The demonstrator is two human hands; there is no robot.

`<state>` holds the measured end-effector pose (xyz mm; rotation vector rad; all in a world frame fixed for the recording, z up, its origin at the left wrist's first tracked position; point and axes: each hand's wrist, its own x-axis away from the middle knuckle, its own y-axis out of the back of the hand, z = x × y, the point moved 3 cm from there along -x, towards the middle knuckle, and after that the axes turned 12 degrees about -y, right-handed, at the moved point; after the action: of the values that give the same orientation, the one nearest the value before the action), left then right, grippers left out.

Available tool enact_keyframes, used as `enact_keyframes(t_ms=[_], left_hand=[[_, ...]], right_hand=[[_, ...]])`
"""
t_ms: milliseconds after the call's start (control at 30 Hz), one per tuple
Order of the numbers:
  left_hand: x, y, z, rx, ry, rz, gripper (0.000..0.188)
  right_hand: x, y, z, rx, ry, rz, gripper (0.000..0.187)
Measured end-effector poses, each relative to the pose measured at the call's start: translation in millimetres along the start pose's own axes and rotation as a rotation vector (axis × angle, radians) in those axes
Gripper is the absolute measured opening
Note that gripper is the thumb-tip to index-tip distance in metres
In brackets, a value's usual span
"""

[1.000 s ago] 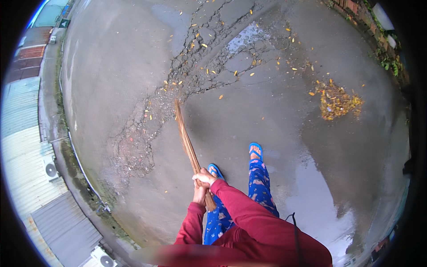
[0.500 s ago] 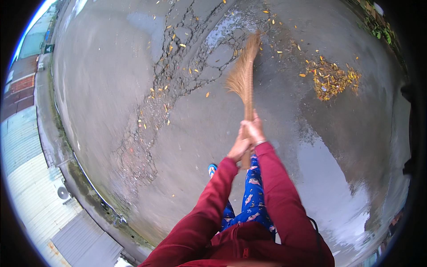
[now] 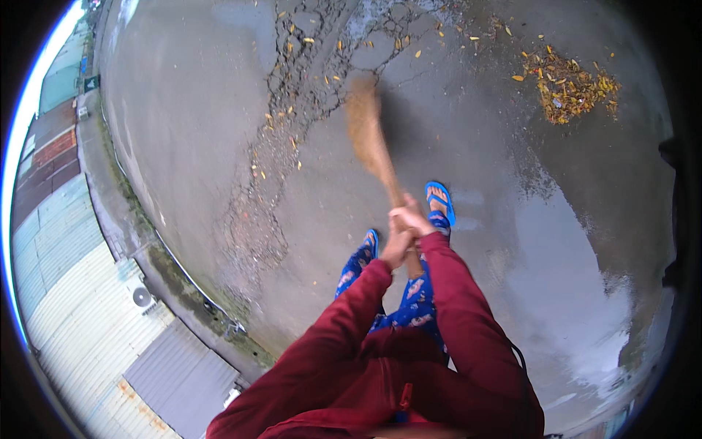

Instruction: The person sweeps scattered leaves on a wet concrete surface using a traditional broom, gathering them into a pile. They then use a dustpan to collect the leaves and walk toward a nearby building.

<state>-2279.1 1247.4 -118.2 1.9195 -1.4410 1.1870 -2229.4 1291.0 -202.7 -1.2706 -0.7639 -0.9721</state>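
Open ground between broom and leaf pile; sandalled feet flank hands.

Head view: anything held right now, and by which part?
A brown broom, gripped near its narrow end by both hands: the right hand closer to the broad sweeping end, the left hand just behind.

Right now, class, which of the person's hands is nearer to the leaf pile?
Right. The right hand grips the broom, below and left of the leaf pile in the picture; the left hand grips just lower, farther from the pile.
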Motion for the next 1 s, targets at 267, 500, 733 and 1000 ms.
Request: enact_keyframes(t_ms=[267,500,733,1000], left_hand=[[-24.6,-51.0,-67.8,-0.322,-0.048,0.524,0.097],[32.1,-3.9,-97.9,-0.329,-0.054,0.0,0.083],[-100.2,-13.5,-146.5,-0.501,-0.882,0.367,0.051],[-161.8,-134.4,-128.5,-0.44,-0.104,0.461,0.067]], right_hand=[[61.8,59.0,46.4,-0.249,0.692,-0.539,0.077],[16.8,-60.5,64.7,0.023,0.389,-0.387,0.08],[-69.1,-21.7,155.8,0.047,0.415,0.299,0.064],[18.0,83.8,214.5,-0.45,0.453,-0.385,0.066]])
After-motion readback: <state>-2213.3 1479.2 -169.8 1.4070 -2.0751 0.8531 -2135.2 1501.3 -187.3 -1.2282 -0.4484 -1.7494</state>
